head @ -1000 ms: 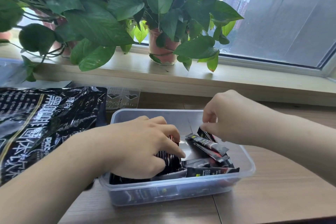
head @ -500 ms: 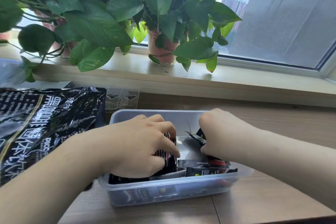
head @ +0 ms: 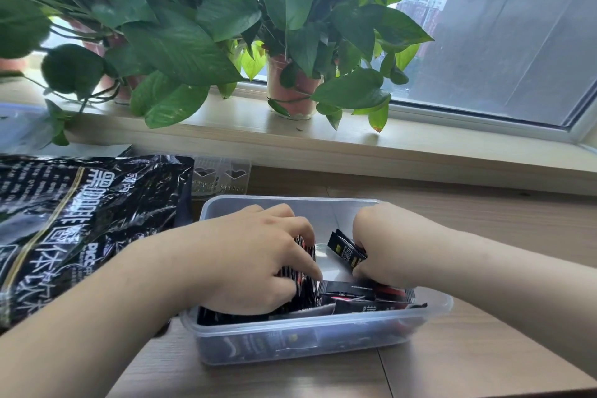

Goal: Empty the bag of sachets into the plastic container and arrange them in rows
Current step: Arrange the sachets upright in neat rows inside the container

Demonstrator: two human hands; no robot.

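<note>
Head view: reaching into plastic container (head: 326,213) on table (head: 484,349).
Gripping stacked sachets (head: 305,291) with left hand (head: 252,262), fingers curled; pinching one tilted sachet (head: 345,250) with right hand (head: 387,245).

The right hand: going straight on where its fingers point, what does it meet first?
Likely the bundle of sachets under the left hand, across a gap in the plastic container. The right hand itself grips one sachet; depth is unclear.

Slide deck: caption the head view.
Left hand and right hand grip black sachets in clear plastic container; black foil bag lies beside it.
</note>
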